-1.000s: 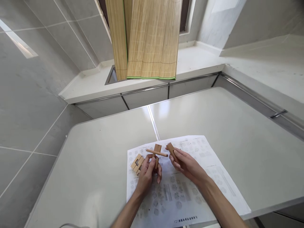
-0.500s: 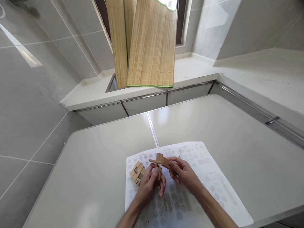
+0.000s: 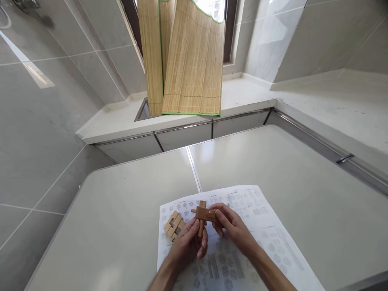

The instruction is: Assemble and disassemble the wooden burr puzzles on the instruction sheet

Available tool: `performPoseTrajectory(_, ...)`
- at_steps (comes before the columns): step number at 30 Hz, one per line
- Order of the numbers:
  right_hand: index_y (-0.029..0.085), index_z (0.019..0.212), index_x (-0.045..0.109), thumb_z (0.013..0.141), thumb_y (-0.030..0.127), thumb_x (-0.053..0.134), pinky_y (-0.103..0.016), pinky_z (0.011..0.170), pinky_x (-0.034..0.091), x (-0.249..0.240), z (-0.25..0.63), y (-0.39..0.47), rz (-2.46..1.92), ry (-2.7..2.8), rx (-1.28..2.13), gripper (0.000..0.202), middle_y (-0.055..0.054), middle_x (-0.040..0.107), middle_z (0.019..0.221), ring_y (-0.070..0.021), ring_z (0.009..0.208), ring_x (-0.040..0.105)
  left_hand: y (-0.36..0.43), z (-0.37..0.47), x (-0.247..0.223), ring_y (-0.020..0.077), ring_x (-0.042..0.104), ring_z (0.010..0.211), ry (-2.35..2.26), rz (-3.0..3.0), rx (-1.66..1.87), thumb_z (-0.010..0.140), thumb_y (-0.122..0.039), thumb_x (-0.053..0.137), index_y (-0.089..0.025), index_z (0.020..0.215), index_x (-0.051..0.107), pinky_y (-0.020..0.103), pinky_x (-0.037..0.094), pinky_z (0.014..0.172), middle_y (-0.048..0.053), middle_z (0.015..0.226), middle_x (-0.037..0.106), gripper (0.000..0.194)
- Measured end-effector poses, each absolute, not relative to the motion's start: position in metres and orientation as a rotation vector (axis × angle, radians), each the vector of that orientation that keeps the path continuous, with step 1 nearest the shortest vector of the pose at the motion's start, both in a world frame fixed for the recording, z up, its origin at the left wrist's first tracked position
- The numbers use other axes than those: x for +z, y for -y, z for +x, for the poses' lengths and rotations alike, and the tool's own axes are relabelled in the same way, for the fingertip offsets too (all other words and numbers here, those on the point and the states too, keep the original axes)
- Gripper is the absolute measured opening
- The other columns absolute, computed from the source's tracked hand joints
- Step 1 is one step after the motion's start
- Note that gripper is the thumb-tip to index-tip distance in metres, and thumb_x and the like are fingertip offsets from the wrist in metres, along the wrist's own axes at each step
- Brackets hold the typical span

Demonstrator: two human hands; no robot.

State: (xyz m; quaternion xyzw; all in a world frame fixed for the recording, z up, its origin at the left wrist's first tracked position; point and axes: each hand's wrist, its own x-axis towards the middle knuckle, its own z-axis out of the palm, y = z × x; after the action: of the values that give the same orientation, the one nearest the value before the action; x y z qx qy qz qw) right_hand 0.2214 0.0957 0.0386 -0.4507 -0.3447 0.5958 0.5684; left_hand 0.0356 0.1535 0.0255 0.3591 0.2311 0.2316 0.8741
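Above the printed sheet [image 3: 257,226], both of my hands are closed on a small assembly of brown wooden puzzle pieces [image 3: 203,213]. Its notched bars cross one another, with ends sticking out up, left and down. My left hand [image 3: 189,242] pinches the lower part between thumb and fingers. From the right, my right hand [image 3: 232,226] grips the end of the thicker notched block. Just left of my left hand lies a lighter group of wooden puzzle pieces [image 3: 173,224] with a dark gap in it and a black number on one end.
A pale table [image 3: 106,218] carries the sheet, and a metal seam [image 3: 194,169] runs across it. Behind stands a white counter [image 3: 242,91] with a sink corner [image 3: 142,111]. A bamboo mat [image 3: 194,64] hangs before the window. Grey tiled wall [image 3: 36,133] is at left.
The thick notched block has moved left and down, and now lies across the other bars in my left hand. My right hand shifted with it. The whole view tilted slightly.
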Motion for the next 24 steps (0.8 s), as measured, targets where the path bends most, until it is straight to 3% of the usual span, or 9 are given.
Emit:
performPoseTrajectory(5, 0.021, 0.114, 0.062, 0.099, 0.06, 0.068, -0.025, 0.056, 0.039, 0.035, 0.217, -0.097, -1.072, 0.875, 1.425, 0.042, -0.001, 0.065, 0.088, -0.0098, 0.061, 0.05, -0.152, 0.031, 0.029, 0.0042, 0.036, 0.031, -0.439, 0.687, 0.396, 0.109, -0.053, 0.048, -0.019, 0.106, 0.057, 0.015, 0.031, 0.032, -0.008, 0.064, 0.051, 0.035)
performPoseTrajectory(12, 0.023, 0.111, 0.059, 0.098, 0.06, 0.07, -0.025, 0.056, 0.037, 0.032, 0.217, -0.097, -1.049, 0.867, 1.449, 0.041, -0.002, 0.071, 0.088, -0.0115, 0.064, 0.051, -0.149, 0.021, 0.041, 0.0, 0.024, 0.037, -0.371, 0.629, 0.209, 0.102, -0.046, 0.066, -0.021, 0.108, 0.058, 0.012, 0.029, 0.031, -0.007, 0.076, 0.043, 0.027)
performPoseTrajectory(24, 0.022, 0.104, 0.06, 0.097, 0.053, 0.076, -0.023, 0.053, 0.026, 0.029, 0.222, -0.094, -0.949, 0.852, 1.579, 0.036, -0.001, 0.068, 0.08, -0.0113, 0.066, 0.048, -0.148, 0.017, 0.027, -0.0017, 0.02, 0.029, -0.316, 0.601, 0.27, 0.102, -0.05, 0.066, -0.019, 0.102, 0.058, 0.009, 0.031, 0.028, -0.01, 0.063, 0.05, 0.032)
